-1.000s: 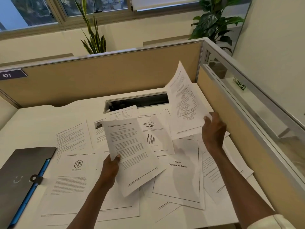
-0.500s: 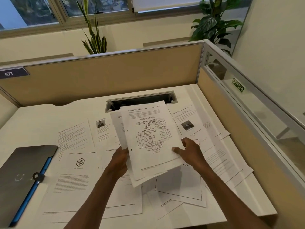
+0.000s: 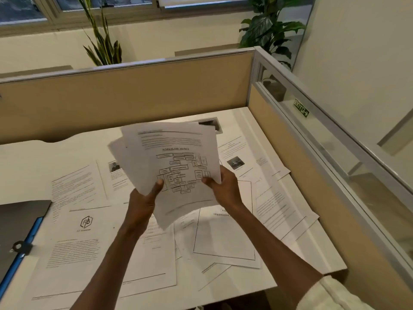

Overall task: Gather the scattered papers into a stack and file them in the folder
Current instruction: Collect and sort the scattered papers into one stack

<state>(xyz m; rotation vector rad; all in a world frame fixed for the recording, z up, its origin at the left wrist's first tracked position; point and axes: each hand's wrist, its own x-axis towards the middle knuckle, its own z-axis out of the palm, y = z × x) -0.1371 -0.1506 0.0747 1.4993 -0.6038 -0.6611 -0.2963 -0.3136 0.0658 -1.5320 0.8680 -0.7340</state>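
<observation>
I hold a small stack of papers (image 3: 172,157) up above the middle of the desk, its top sheet showing a flow chart. My left hand (image 3: 145,198) grips the stack's lower left edge, thumb on the top sheet. My right hand (image 3: 225,186) grips its lower right edge. Several loose printed sheets lie spread over the white desk (image 3: 26,157): a logo page (image 3: 87,222) at the left, a framed title page (image 3: 225,238) under my right arm, text pages (image 3: 277,204) at the right. The dark grey folder (image 3: 17,222) with a blue edge lies shut at the desk's left edge.
Tan cubicle partitions (image 3: 134,90) close the desk at the back and right, with a glass strip (image 3: 335,139) on the right one. A cable slot (image 3: 210,124) sits in the desk behind the held stack. Potted plants (image 3: 268,25) stand beyond the partition.
My right hand brought the flow-chart sheet from the right onto the sheet in my left hand. Both hands have since lifted the joined stack higher and tilted it towards me.
</observation>
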